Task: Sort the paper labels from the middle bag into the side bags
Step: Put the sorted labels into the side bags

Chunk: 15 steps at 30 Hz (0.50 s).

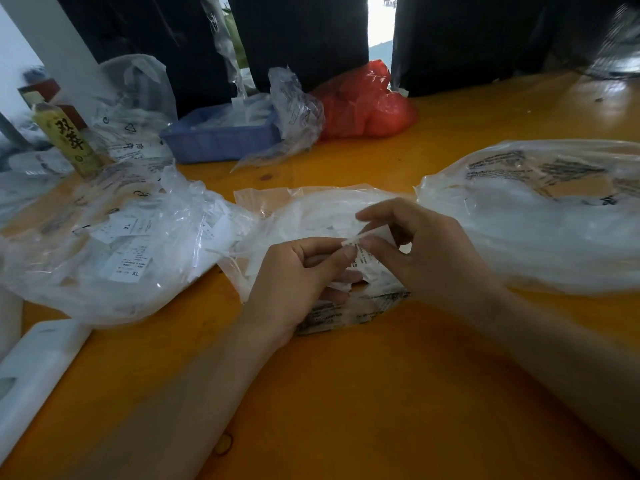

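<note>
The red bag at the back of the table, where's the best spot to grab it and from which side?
Probably the crumpled upper part of the red bag, taken from above. It sits as a soft lump with loose plastic gathered toward the top, so a pinch there should hold. Its left side touches a clear bag, its back is against dark fabric; the right stands clear.

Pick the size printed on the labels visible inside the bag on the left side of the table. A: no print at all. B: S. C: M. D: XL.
D: two paper labels lying inside the left bag read XL, one near its middle and one further back.
</note>
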### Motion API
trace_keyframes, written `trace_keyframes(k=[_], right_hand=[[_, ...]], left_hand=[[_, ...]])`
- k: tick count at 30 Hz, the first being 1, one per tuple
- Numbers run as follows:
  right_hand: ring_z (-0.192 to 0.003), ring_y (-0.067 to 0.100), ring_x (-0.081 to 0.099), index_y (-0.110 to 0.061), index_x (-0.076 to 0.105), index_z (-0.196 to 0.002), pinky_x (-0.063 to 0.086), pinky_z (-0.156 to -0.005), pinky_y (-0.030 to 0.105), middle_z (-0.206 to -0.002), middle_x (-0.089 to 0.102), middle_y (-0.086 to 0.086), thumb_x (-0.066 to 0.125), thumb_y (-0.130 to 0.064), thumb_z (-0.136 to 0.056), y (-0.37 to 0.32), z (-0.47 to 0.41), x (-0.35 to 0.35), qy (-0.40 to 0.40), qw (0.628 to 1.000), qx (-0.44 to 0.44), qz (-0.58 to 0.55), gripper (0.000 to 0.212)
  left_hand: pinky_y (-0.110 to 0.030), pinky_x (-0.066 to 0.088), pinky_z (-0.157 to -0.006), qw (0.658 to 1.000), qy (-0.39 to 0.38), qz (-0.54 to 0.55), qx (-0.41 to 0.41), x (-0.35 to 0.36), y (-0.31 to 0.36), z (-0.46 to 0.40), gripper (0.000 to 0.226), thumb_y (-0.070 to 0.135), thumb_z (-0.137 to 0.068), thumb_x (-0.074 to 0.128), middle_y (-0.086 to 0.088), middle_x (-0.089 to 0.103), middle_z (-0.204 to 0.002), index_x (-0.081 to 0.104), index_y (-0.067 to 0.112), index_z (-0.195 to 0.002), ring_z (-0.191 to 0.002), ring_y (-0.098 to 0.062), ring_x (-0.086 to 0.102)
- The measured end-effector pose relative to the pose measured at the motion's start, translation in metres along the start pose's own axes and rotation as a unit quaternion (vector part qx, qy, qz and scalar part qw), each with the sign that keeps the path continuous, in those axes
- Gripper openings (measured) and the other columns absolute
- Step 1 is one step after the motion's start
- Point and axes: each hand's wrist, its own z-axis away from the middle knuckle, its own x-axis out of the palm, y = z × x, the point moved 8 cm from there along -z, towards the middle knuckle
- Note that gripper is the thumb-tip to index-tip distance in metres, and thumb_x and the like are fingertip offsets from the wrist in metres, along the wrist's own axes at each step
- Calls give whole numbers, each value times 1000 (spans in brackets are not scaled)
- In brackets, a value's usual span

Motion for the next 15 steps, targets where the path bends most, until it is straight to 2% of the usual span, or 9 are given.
trace_keyframes(k=[3, 7, 9, 12, 15], right_hand=[[-83, -4, 67, -36, 55, -129, 52, -72, 10, -94, 69, -20, 73, -39, -92, 15, -1, -4, 28, 994, 74, -70, 41], [-74, 2, 69, -32, 65, -100, 55, -69, 16, -81, 72, -14, 74, -30, -93, 22, -1, -7, 38, 992, 91, -84, 12], [-74, 1, 69, -31, 69, -96, 55, -70, 16, -79, 71, -15, 74, -26, -93, 15, -1, -3, 19, 995, 68, -76, 7], [-81, -5, 67, -32, 73, -102, 52, -74, 10, -84, 70, -23, 69, -31, -94, 2, 1, 5, -17, 998, 28, -44, 9], [-84, -3, 66, -34, 70, -113, 52, -75, 10, -90, 70, -21, 69, -36, -93, 5, 2, 7, -20, 997, 42, -55, 20]], left_hand=[[-22, 60, -57, 999, 30, 22, 1, -5, 1, -2, 34, 34, -80, 81, -4, 83, -99, 76, 19, -110, -88, -24, 82], [-21, 59, -55, 998, 45, 49, -7, -7, 1, -3, 37, 33, -76, 81, -4, 83, -100, 75, 18, -109, -87, -24, 82], [-21, 59, -56, 998, 37, 44, -7, -5, 0, -3, 37, 32, -78, 81, -5, 83, -101, 76, 16, -111, -88, -25, 82], [-21, 60, -56, 999, 35, 40, -9, -5, 0, -3, 39, 32, -80, 80, -4, 83, -103, 77, 12, -114, -89, -26, 82], [-21, 60, -56, 997, 45, 57, -21, -7, -1, -3, 40, 32, -79, 81, -5, 83, -105, 78, 13, -114, -89, -26, 82]])
